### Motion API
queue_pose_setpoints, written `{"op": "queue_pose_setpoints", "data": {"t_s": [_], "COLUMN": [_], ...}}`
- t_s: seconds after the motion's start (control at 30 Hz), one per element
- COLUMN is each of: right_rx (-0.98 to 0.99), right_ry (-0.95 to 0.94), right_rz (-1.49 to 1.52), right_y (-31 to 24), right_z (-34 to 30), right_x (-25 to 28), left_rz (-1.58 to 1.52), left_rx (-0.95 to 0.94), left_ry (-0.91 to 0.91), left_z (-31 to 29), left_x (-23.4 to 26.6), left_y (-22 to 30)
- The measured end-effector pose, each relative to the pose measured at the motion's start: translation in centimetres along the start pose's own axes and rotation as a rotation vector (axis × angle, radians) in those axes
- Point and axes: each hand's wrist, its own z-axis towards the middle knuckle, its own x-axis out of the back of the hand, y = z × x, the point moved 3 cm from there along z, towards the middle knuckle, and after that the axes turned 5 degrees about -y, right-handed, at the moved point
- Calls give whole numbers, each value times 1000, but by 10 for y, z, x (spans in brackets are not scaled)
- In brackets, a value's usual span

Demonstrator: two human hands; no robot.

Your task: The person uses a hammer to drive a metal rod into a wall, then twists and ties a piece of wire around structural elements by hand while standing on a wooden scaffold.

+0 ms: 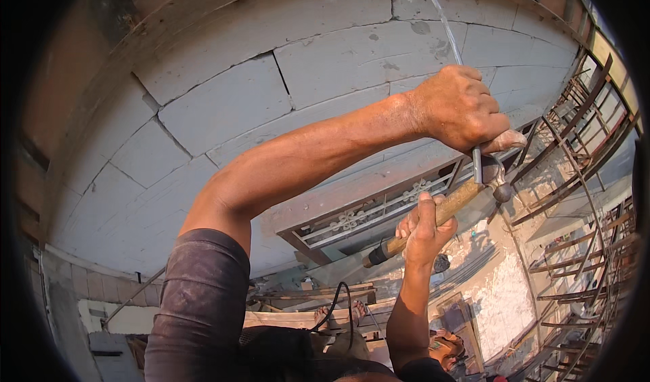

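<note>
The thin steel rod [477, 165] stands upright, just below your left hand [460, 108], whose fingers clench around it. The hammer [447, 209] head sits right beside the rod, under those fingers; your right hand [423, 230] grips its wooden handle. A glancing blow could catch your left thumb, or send the hammer falling past the scaffold [575, 199] below.

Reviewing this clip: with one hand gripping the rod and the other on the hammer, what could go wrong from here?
1. The left hand grips the thin metal rod right above the hammer head; a glancing blow could hit the fingers.
2. The right hand holds the wooden handle mid-length, so control may be weaker.
3. The ground with rubble and metal frames lies far below; a dropped tool could fall there.
</note>
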Motion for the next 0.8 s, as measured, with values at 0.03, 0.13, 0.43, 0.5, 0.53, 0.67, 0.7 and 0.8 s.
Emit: {"op": "queue_pose_setpoints", "data": {"t_s": [0.03,0.13,0.43,0.5,0.53,0.67,0.7,0.8], "right_rx": [-5,-29,-243,-339,-333,-369,-367,-373], "right_ry": [-1,56,195,204,201,155,132,122], "right_rz": [-2,20,-15,-16,-13,-18,-27,-18], "right_y": [5,14,88,98,99,103,102,87], "right_z": [-4,-20,-69,-74,-76,-80,-78,-71], "right_x": [6,33,113,118,119,122,120,114], "left_rz": [-6,-3,214,260,264,264,272,255], "left_rx": [63,184,99,125,120,136,157,212], "left_ry": [2,-36,-153,-142,-140,-46,-40,12], "left_z": [-2,-3,-13,-19,-18,-12,-10,-4], "left_x": [-3,4,-2,-7,-8,-1,1,5], "left_y": [-3,-10,-62,-78,-84,-100,-103,-109]}}
